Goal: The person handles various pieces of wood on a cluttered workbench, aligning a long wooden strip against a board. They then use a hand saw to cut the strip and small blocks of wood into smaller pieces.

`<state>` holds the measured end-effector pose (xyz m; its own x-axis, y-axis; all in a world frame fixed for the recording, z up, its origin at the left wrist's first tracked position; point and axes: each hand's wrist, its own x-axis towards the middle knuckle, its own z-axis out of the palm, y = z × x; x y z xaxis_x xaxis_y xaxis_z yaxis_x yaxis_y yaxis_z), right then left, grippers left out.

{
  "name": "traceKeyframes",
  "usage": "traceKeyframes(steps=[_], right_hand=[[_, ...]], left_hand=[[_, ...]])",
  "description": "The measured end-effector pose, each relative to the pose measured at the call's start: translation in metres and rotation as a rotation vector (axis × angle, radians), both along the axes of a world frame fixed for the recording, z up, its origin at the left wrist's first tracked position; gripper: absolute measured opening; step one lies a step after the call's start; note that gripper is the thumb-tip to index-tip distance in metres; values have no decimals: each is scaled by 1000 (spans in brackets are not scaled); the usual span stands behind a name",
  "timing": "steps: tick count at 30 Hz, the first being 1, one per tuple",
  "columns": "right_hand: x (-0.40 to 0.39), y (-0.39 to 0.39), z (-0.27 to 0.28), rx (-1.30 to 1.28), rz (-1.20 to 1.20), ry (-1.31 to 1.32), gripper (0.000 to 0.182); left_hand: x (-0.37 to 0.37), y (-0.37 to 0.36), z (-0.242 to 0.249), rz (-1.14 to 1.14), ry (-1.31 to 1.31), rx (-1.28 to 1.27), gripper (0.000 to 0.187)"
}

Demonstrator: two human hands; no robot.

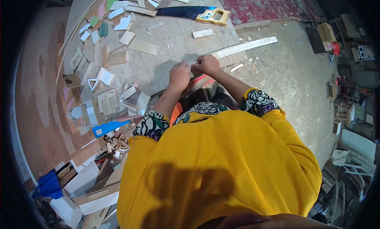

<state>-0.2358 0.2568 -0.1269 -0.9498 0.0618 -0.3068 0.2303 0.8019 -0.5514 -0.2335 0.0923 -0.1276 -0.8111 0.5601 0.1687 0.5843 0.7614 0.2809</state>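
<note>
My left hand (180,76) and my right hand (207,65) are close together at the near edge of the worktable (178,39). Both have their fingers curled in a pinch. Whatever lies between the fingertips is too small and too covered to make out. Just beyond my right hand, a long white wooden strip (247,47) reaches out past the table's right edge. Farther off lies a handsaw (186,13) with a dark blade and a light wooden handle. A small whitish block (202,33) rests between the saw and the strip.
Many wood offcuts (144,47) and little box-like pieces (105,76) cover the table's left side. A blue object (111,127) lies at lower left, above a heap of scrap boards (85,181). Concrete floor (289,74) stretches right toward stacked clutter (352,157).
</note>
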Motion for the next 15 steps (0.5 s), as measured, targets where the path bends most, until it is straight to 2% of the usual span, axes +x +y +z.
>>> traceKeyframes(steps=[4,6,7,10,11,13,15], right_hand=[[-31,33,-1,13,152,6,29],[-54,50,5,122,60,289,25],[-62,56,19,192,100,317,26],[-92,61,14,437,283,641,21],[-97,62,12,432,286,642,21],[-108,53,37,540,487,208,21],[-133,38,27,480,489,148,22]], left_hand=[[-1,3,0,-19,31,-60,8],[4,5,1,-26,40,-75,8],[3,6,1,-31,36,-71,8],[2,6,1,-35,-5,-80,8],[2,6,1,-38,-40,-89,8],[5,9,15,-28,-55,-92,7],[6,9,19,-17,-75,-93,7]])
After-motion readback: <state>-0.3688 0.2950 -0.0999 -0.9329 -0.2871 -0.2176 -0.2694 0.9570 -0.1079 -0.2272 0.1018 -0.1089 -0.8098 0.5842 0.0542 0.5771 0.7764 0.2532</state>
